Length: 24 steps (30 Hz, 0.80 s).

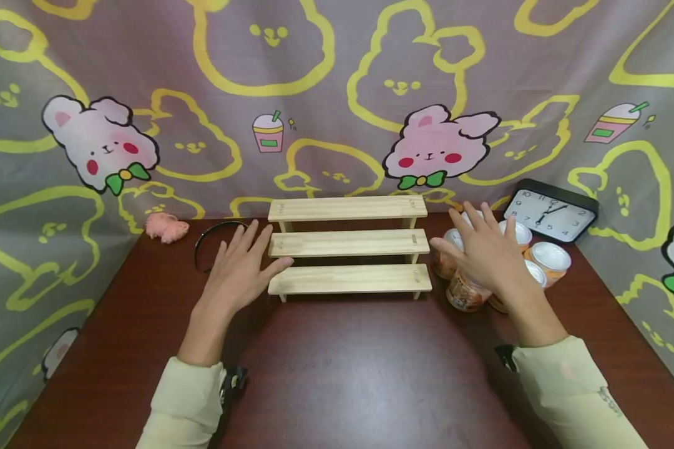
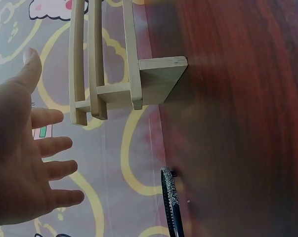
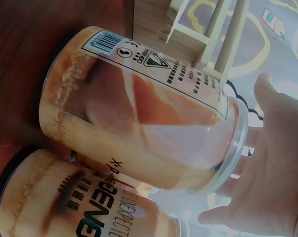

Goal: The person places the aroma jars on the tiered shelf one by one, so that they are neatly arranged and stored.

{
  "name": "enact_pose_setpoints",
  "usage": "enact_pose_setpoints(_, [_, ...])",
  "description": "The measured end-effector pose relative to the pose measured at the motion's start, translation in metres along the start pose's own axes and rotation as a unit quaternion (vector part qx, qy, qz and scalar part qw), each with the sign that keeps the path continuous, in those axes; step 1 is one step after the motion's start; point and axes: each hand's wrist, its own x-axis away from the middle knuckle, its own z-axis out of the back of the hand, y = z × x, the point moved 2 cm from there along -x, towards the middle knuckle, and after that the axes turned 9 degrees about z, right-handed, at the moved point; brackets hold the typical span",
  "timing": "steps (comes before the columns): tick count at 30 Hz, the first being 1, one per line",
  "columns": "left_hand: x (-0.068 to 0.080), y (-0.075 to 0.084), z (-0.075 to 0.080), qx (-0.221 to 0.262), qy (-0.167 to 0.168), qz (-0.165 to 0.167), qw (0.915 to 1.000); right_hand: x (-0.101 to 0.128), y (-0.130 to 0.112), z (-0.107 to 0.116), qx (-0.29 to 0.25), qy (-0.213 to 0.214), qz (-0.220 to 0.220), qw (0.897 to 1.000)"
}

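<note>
A three-step wooden shelf (image 1: pixel 349 244) stands at the back middle of the dark red table (image 1: pixel 348 374), its side also showing in the left wrist view (image 2: pixel 124 74). My left hand (image 1: pixel 241 271) hovers flat with spread fingers just left of the shelf's lowest step, holding nothing. My right hand (image 1: pixel 485 252) hovers flat over a cluster of orange-labelled cups with white lids (image 1: pixel 547 259), right of the shelf. In the right wrist view the nearest cup (image 3: pixel 139 113) fills the picture with my fingers (image 3: pixel 267 182) beyond its lid.
A black hairband (image 1: pixel 216 236) lies left of the shelf, also seen at the table's edge (image 2: pixel 169 200). A pink fluffy item (image 1: pixel 166 227) sits at the back left. A black-framed clock (image 1: pixel 553 212) leans at the back right. A cartoon-print cloth surrounds the table.
</note>
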Motion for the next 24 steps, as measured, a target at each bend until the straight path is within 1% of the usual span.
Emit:
enact_pose_setpoints(2, [0.001,-0.001,0.0,0.014,0.002,-0.003,0.9999,0.001,0.002,0.001,-0.004,0.006,0.0,1.0])
enact_pose_setpoints(5, [0.003,-0.003,-0.001,0.051,-0.002,-0.012,0.9986,0.002,0.005,0.004,-0.008,0.017,-0.002,1.0])
enact_pose_setpoints(8, [0.005,-0.006,-0.001,0.091,-0.01,-0.018,0.9956,0.004,0.009,0.005,-0.01,0.027,-0.002,1.0])
enact_pose_setpoints(15, [0.007,-0.01,-0.003,0.152,-0.014,-0.025,0.9879,0.012,0.018,0.009,-0.029,0.051,-0.004,0.998])
enact_pose_setpoints(19, [0.007,-0.014,-0.005,0.181,-0.004,-0.029,0.9831,0.016,0.024,0.012,-0.026,0.075,-0.007,0.997])
enact_pose_setpoints(24, [0.009,-0.017,-0.005,0.208,0.006,-0.024,0.9779,0.02,0.032,0.016,-0.016,0.106,-0.007,0.994])
